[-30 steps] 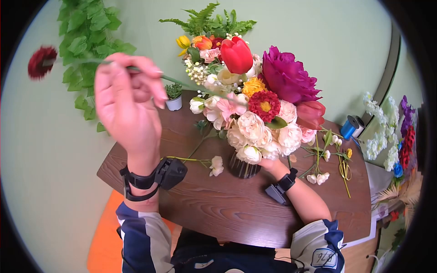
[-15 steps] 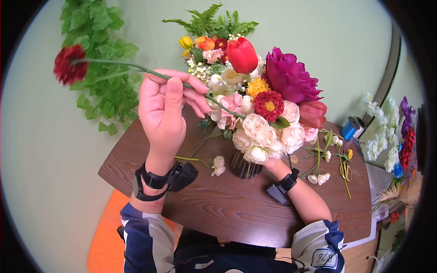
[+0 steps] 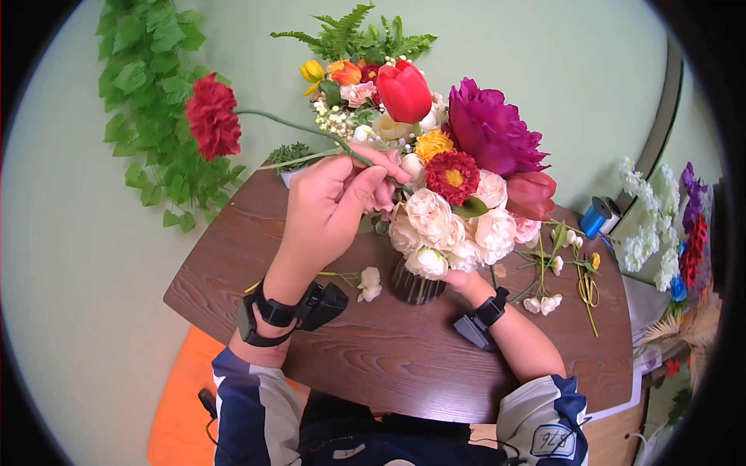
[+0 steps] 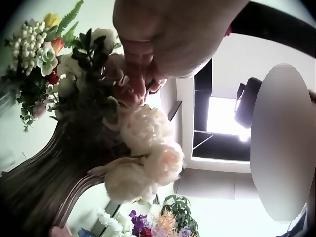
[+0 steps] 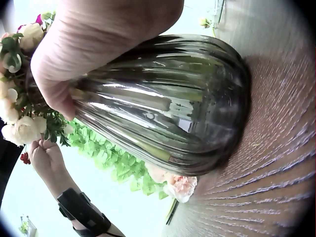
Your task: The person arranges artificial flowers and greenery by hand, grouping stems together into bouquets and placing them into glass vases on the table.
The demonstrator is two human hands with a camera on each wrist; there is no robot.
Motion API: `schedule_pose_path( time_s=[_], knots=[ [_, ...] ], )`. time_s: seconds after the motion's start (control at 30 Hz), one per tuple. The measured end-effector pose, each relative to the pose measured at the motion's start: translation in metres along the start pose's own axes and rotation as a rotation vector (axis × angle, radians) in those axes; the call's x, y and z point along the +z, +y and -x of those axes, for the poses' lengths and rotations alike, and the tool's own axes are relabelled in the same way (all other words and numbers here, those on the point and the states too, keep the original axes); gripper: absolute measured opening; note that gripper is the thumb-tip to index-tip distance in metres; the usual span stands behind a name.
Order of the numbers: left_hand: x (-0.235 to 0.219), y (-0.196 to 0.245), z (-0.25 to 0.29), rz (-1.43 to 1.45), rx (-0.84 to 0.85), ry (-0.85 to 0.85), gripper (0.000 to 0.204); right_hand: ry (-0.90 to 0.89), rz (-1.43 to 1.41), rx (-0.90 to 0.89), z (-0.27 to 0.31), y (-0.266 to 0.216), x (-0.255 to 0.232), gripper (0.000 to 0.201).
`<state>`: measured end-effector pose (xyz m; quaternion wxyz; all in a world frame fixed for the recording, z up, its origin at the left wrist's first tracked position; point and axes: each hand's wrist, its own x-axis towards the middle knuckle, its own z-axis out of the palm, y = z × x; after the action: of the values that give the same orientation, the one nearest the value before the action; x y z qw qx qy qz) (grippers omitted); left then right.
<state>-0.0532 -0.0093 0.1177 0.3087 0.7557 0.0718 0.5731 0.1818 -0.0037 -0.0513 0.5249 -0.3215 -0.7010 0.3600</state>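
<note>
In my left hand (image 3: 330, 206) I pinch the green stem of a red carnation (image 3: 214, 116), whose head leans out to the left. The fingertips are at the left side of the bouquet, right by its pale pink and white roses (image 3: 430, 221). From the left wrist view, the fingers (image 4: 133, 89) reach in among the blooms. My right hand (image 5: 98, 44) grips the neck of a ribbed, see-through grey vase (image 5: 168, 108), with cut stems showing inside. A red tulip (image 3: 404, 92), a purple peony (image 3: 497, 128) and a red daisy-like flower (image 3: 451, 179) fill the bouquet.
Loose white flower sprigs (image 3: 544, 304) lie on the dark wooden table (image 3: 365, 357), right of the vase, and another sprig (image 3: 369, 284) lies left of it. A blue ribbon spool (image 3: 596, 218) stands at the right. Behind are a small potted plant (image 3: 289, 155) and hanging ivy (image 3: 151, 85).
My left hand has come from the upper left to the right, bringing the carnation's stem in to the bouquet. My right hand has stayed at the vase.
</note>
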Motion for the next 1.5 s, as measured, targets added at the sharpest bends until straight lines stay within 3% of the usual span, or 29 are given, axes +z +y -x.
schedule_pose_path(
  time_s=[0.07,0.1,0.27,0.3,0.37,0.47,0.57,0.63,0.7,0.73,0.8,0.87,0.93,1.03,1.1,1.23,1.3,1.4,1.5],
  knots=[
    [-0.006,-0.002,-0.008,-0.312,0.184,-0.036,0.013,0.001,-0.011,0.001,-0.001,0.005,-0.002,0.069],
    [-0.006,0.000,-0.010,-0.312,0.183,-0.037,0.013,-0.003,-0.022,0.004,-0.001,0.008,-0.002,0.069],
    [-0.001,0.021,-0.022,-0.215,-0.054,-0.101,0.012,-0.012,-0.246,0.111,0.001,0.014,-0.004,0.070],
    [-0.004,0.019,-0.027,-0.290,0.039,-0.118,0.013,0.004,-0.136,0.067,0.002,0.009,-0.003,0.071],
    [-0.004,0.023,-0.035,-0.286,0.031,-0.133,0.012,0.020,0.026,0.004,0.004,0.005,-0.003,0.072],
    [-0.005,0.023,-0.041,-0.306,0.027,-0.178,0.012,0.024,-0.094,0.037,0.002,0.007,-0.001,0.072],
    [0.001,0.019,-0.038,-0.303,-0.019,-0.205,0.010,0.019,0.051,0.052,0.002,0.008,-0.003,0.072],
    [0.003,0.014,-0.034,-0.278,-0.065,-0.199,0.009,0.014,-0.005,0.033,0.002,0.008,-0.003,0.072],
    [0.003,0.011,-0.030,-0.585,0.284,-0.293,0.005,0.007,-0.056,-0.001,-0.001,0.004,-0.001,0.073],
    [0.005,0.009,-0.026,-0.590,0.294,-0.293,0.005,0.011,-0.099,0.032,-0.002,-0.002,0.001,0.073],
    [0.012,0.007,-0.017,-0.505,0.178,-0.140,0.007,0.014,-0.138,0.062,-0.003,-0.006,0.002,0.073],
    [0.010,0.014,-0.018,-0.526,0.271,-0.181,0.011,-0.014,-0.039,0.048,-0.001,-0.006,0.001,0.074],
    [0.012,0.026,-0.016,-0.378,0.101,-0.086,0.016,-0.005,0.007,0.026,-0.001,-0.002,0.000,0.073],
    [0.007,0.030,-0.017,-0.245,0.149,-0.039,0.016,-0.006,0.024,0.030,-0.001,0.001,-0.001,0.072],
    [0.005,0.024,-0.014,-0.108,0.250,0.022,0.016,-0.007,-0.137,0.057,-0.001,0.009,-0.002,0.072],
    [0.006,0.018,-0.011,-0.197,0.241,0.075,0.012,0.010,-0.038,0.055,0.001,0.010,-0.003,0.073],
    [0.007,0.011,-0.009,-0.324,0.100,0.082,0.011,0.008,0.066,0.015,0.001,0.013,-0.004,0.075],
    [0.014,0.004,-0.007,-0.436,0.202,0.062,0.009,0.020,-0.153,0.083,0.001,0.015,-0.002,0.077],
    [0.024,-0.004,-0.004,-0.458,0.174,0.123,0.014,0.007,0.009,0.037,0.001,0.008,-0.003,0.076]
  ],
)
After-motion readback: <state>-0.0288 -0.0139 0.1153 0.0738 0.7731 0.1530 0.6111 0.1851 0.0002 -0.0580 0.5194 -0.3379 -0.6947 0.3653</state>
